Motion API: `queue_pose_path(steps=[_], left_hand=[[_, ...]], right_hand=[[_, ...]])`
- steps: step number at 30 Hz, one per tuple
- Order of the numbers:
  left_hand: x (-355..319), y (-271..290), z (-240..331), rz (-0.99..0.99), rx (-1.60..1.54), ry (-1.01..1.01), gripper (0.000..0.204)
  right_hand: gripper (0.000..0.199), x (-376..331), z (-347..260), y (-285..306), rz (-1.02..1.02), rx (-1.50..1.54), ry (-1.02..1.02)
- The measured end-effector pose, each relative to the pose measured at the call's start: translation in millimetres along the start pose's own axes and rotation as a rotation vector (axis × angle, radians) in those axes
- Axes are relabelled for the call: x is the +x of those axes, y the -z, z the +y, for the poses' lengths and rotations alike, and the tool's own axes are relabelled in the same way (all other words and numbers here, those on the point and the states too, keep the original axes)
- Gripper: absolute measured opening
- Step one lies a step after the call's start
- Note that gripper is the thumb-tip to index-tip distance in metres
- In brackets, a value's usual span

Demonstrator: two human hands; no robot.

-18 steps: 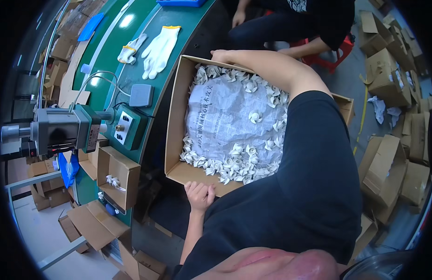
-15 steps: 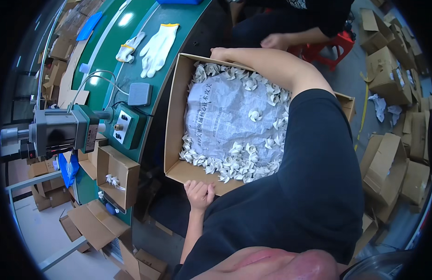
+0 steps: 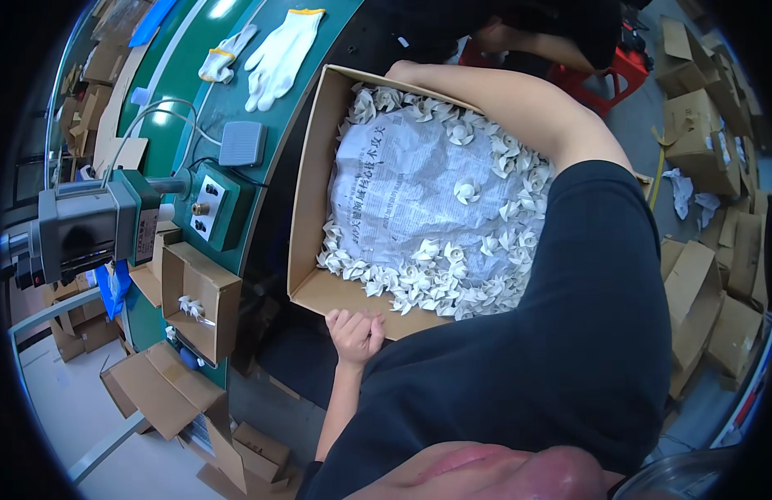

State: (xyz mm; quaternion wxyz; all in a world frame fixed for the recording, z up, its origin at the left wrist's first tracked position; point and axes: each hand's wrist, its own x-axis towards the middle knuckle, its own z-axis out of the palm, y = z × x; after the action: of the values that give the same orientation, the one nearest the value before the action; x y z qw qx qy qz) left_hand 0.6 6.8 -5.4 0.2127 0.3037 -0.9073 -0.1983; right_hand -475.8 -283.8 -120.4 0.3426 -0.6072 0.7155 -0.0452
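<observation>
An open cardboard box (image 3: 305,196) sits in front of me, slightly turned. Many small white parts with curved blades, like little impellers, lie in it around a crumpled sheet of printed newspaper (image 3: 402,179). A single white bladed part (image 3: 467,191) rests on top of the paper. My left hand (image 3: 355,336) is closed at the box's near wall, fingers curled at its rim. Along the far rim stretches my right arm, with my right hand (image 3: 402,72) at the far left corner; its fingers are mostly hidden behind the cardboard.
A green workbench (image 3: 277,137) on the left carries white gloves (image 3: 284,60), a grey foot pedal (image 3: 242,143) and a grey-green machine (image 3: 94,221). A small carton (image 3: 223,304) holds a few white parts. Cardboard boxes (image 3: 694,133) pile up at right. Another person sits beyond, near a red stool (image 3: 623,79).
The view has shifted, and bench and box both appear higher. The box has edged rightward relative to the bench, both my hands keeping their places on it.
</observation>
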Motion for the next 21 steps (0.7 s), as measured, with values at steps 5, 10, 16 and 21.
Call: queue_pose_path(steps=[5, 10, 16, 21], left_hand=[[-3.0, -1.3, -2.7, 0.004, 0.008, -0.003, 0.009], [-3.6, -2.5, -1.1, 0.019, -0.007, 0.011, 0.008], [-2.8, -1.4, -2.0, 0.005, -0.022, 0.02, 0.006], [-3.8, 0.8, -3.6, -0.002, -0.018, 0.018, 0.004]], right_hand=[[0.039, -13.8, -7.8, 8.0, 0.003, 0.021, 0.003], [0.039, -23.5, -16.0, 14.3, -0.014, 0.037, -0.032], [0.045, -50.3, -12.6, 24.7, -0.117, 0.301, 0.059], [0.055, -113.2, 3.2, 21.4, -0.067, 0.637, 0.068]])
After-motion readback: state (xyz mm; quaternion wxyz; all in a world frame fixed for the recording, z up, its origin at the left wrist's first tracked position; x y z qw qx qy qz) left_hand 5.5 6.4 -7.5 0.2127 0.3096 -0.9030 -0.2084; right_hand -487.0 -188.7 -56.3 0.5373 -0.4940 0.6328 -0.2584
